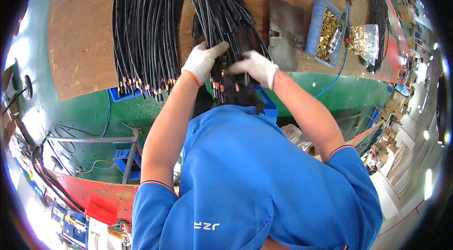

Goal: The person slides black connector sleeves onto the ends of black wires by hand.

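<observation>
Black cables (219,11) with bare copper-coloured ends lie in a bundle over the table's near edge, in front of my body. My left hand (204,61), in a white glove with an orange cuff, is closed around part of this bundle, its thumb lying across the top. Just to its right is my right hand (257,67), also gloved, beside the cables near their ends. Motion smears its fingers, so whether it grips a cable cannot be made out. A second, wider row of black cables (146,28) lies to the left, its copper ends hanging past the edge.
On the brown table (80,33), a dark metal plate (285,25) lies right of the bundle. Beyond it stand a blue bin (312,30) of brass fittings with a tool on top and a clear bag (365,42) of fittings. A blue hose (340,73) hangs over the edge.
</observation>
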Demonstrator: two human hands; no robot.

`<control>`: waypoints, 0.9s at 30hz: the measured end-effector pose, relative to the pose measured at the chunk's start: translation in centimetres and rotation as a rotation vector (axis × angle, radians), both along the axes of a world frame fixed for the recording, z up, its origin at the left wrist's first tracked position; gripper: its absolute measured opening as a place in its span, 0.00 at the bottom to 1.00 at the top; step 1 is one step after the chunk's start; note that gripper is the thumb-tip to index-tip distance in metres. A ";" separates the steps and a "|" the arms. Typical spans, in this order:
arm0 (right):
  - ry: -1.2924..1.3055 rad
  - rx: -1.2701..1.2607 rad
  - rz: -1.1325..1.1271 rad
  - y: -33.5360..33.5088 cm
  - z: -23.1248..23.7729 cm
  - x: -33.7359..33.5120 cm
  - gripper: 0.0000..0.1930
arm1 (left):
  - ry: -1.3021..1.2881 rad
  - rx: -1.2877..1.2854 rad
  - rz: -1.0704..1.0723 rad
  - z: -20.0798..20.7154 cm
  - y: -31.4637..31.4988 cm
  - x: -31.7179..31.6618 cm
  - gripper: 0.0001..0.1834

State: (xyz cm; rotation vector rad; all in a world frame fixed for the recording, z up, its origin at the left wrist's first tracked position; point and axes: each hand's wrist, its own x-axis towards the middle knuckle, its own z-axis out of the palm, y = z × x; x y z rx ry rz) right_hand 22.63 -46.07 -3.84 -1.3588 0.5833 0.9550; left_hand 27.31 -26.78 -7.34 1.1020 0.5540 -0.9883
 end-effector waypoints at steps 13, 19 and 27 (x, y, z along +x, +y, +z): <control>-0.278 -0.160 0.133 1.1 -2.4 9.5 0.19 | 0.057 -0.055 0.142 0.9 3.2 0.0 0.11; -0.770 -0.824 0.665 0.9 1.4 3.5 0.24 | 0.135 -0.221 0.186 0.5 2.3 0.0 0.14; -0.746 -0.884 0.681 0.7 1.9 1.3 0.26 | -0.027 -0.064 -0.013 1.4 1.4 0.4 0.20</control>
